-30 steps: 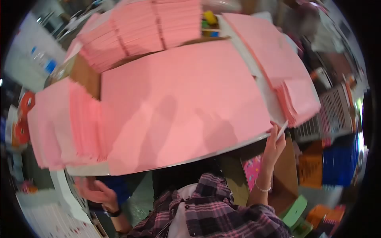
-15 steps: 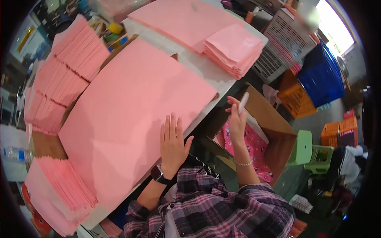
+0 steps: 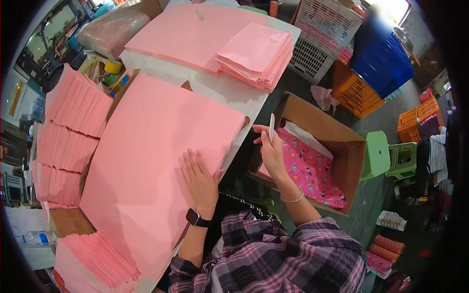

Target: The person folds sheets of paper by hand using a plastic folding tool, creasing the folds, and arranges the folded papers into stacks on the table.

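Observation:
A large pink sheet (image 3: 156, 156) lies on the white table (image 3: 229, 93). My left hand (image 3: 199, 179), with a dark watch on the wrist, rests flat on the sheet near its front edge, fingers spread. My right hand (image 3: 271, 149) is off the table's edge, above an open cardboard box (image 3: 349, 146), and holds a thin white flat stick (image 3: 271, 128) upright between its fingers. The box holds bright pink printed sheets (image 3: 310, 171).
Stacks of folded pink paper (image 3: 73, 132) line the left of the table; another pile (image 3: 259, 51) and flat pink sheets (image 3: 185, 34) lie at the far end. White, blue and orange crates (image 3: 361, 53) and a green stool (image 3: 378, 154) stand on the floor to the right.
The view has swung right and down. My left hand came up from below the table onto the pink sheet. My right hand moved off the table edge to above the box, still holding the stick.

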Tool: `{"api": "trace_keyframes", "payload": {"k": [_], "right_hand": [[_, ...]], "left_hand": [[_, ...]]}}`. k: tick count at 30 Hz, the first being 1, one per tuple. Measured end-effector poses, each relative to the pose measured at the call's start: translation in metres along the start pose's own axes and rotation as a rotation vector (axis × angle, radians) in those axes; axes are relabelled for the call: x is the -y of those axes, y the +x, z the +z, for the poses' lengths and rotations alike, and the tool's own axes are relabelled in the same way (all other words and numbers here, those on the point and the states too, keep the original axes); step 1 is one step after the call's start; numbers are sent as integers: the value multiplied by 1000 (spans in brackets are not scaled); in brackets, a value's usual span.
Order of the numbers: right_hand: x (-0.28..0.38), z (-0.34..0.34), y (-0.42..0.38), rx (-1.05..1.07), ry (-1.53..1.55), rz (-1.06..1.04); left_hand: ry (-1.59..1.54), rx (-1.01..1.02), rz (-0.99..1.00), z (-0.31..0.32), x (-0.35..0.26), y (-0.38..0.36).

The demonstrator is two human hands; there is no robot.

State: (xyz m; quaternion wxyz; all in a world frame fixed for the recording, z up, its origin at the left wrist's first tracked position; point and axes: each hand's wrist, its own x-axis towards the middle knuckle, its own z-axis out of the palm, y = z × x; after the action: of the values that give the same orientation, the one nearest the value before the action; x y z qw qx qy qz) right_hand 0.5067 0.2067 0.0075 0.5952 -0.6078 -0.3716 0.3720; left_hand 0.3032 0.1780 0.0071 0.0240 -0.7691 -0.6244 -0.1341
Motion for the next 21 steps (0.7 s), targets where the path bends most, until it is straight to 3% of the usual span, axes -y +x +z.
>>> {"api": "trace_keyframes", "payload": {"k": [11,15,21], "right_hand": [[2,6,-4,48,24,4],[9,6,-5,64,24,99],[-4,8,-2,43,-244,-22]], "left_hand": [[-90,29,-15,3,0,5],[-99,9,-15,5,1,6],[-69,6,-18,7,-1,7]]}}
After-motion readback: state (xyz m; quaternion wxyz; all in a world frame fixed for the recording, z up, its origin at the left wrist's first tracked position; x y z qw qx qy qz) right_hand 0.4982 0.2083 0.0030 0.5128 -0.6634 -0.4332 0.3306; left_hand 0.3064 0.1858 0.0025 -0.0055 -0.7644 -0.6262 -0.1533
